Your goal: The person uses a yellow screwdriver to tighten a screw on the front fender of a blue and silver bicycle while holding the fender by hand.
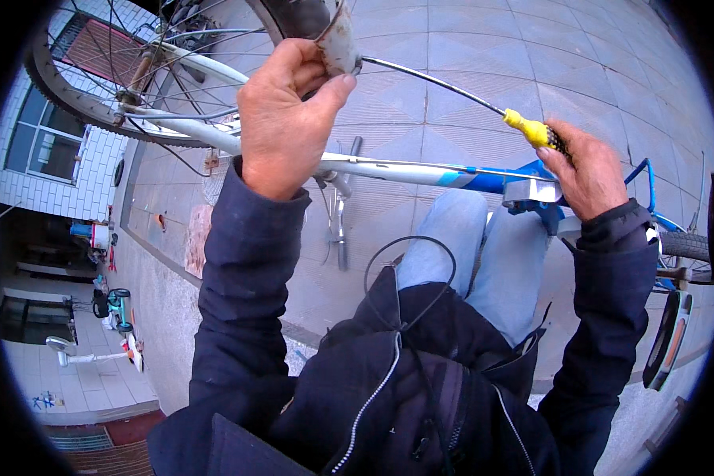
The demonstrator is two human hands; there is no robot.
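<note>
My left hand (289, 111) is closed, fingers and thumb pinching the end of a scuffed white curved piece (339, 44) that looks like a bicycle mudguard. In my right hand (587, 170) is the yellow and black handle of a screwdriver (523, 127). Its long thin shaft runs left to the lower edge of the mudguard, and its tip meets the edge beside my left fingertips. Whether it sits in a screw is too small to tell. Below both hands a white and blue bicycle frame (397, 169) stretches across, above my knees.
A spoked bicycle wheel (71, 99) stands at upper left. A handlebar grip (343, 252) shows under the frame. A thin black cable (370, 266) loops over my lap. At right are another tyre (685, 246) and a dark reflector-like part (668, 341). Paving tiles (484, 47) lie beyond.
</note>
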